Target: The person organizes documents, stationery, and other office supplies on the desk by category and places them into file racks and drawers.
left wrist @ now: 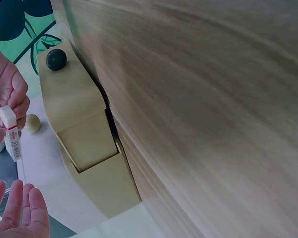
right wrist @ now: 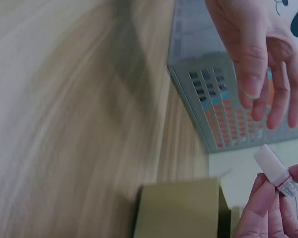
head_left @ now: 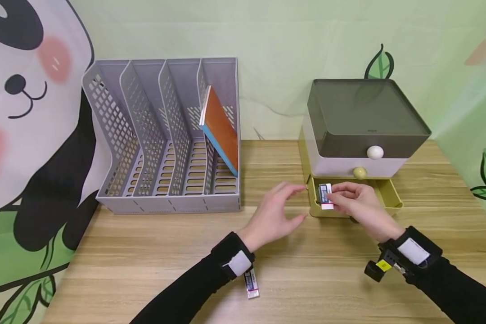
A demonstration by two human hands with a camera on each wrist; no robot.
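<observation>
My right hand (head_left: pixel 358 204) pinches a white eraser (head_left: pixel 326 196) in a dark printed sleeve between thumb and fingers. It is held over the pulled-out bottom drawer (head_left: pixel 394 198), olive yellow, of a small drawer box (head_left: pixel 372 108). In the left wrist view the same eraser (left wrist: pixel 11 133) shows its white end and a red stripe. My left hand (head_left: pixel 273 216) is to the left of the drawer, fingers spread and bent a little, holding nothing. A second eraser (head_left: pixel 251 284) lies on the table, partly hidden by the left wrist strap.
A grey file rack (head_left: pixel 170 203) with several slots stands at the back left. An orange book (head_left: pixel 220 130) with a blue edge leans in its rightmost slot. The wooden table (head_left: pixel 146 252) meets a printed cloth (head_left: pixel 267 54) at the back.
</observation>
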